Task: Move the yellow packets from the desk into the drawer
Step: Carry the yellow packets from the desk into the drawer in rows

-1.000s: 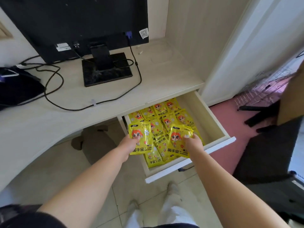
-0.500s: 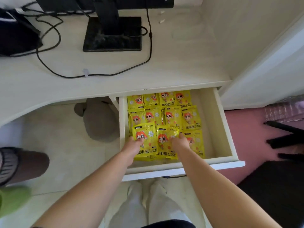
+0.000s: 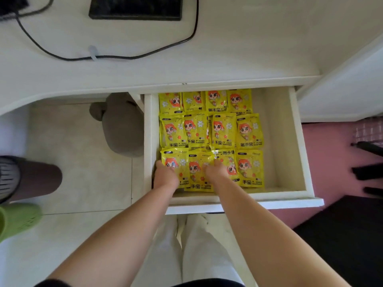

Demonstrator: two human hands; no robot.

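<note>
The white drawer (image 3: 298, 141) stands pulled out under the desk (image 3: 228, 59). Several yellow packets (image 3: 223, 129) with an orange-haired cartoon figure lie flat in three rows on its left and middle; its right strip is bare. My left hand (image 3: 165, 175) rests on the front-left packet (image 3: 180, 160), fingers curled at its left edge. My right hand (image 3: 215, 172) lies on a front-row packet (image 3: 230, 162) that is turned upside down. Between the hands lies another packet (image 3: 195, 172). No packets show on the visible desk top.
A black monitor base (image 3: 134, 7) and a black cable (image 3: 124, 57) lie on the desk. A grey object (image 3: 122, 125) sits under the desk beside the drawer. Another person's leg (image 3: 35, 177) and green shoe (image 3: 16, 222) are at left. Black chair legs (image 3: 366, 172) stand at right.
Both hands lowered the two raised packets flat into the drawer's front row. My view tilted down and closer over the drawer.
</note>
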